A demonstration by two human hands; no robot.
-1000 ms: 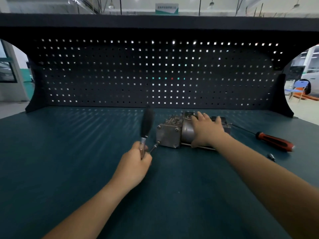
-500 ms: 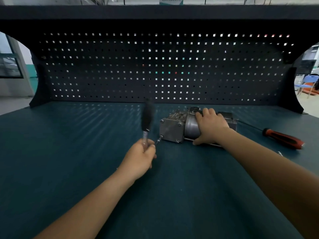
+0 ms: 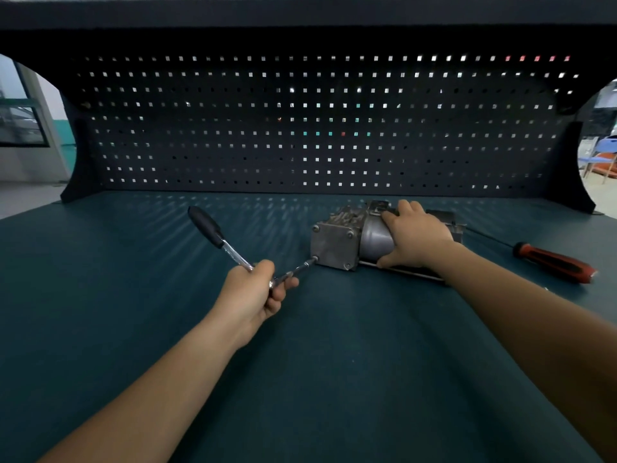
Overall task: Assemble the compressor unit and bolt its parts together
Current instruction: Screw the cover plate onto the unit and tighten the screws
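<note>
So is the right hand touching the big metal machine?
Touching. The head view shows the right hand wrapped over the compressor, with its fingers across the top and its thumb against the lower side.

This is a workshop. A workbench [image 3: 100,329] with a dark teal top has a black perforated tool panel [image 3: 317,128] standing along its back and a dark shelf [image 3: 300,11] overhead. Hand tools are in sight there: a ratchet wrench [image 3: 217,237], a red-and-black screwdriver [image 3: 554,264], beside a grey metal compressor unit [image 3: 337,242]. Past the bench ends show a pale hall floor [image 3: 26,198], a window [image 3: 20,125] and a blue chair [image 3: 601,152]
</note>
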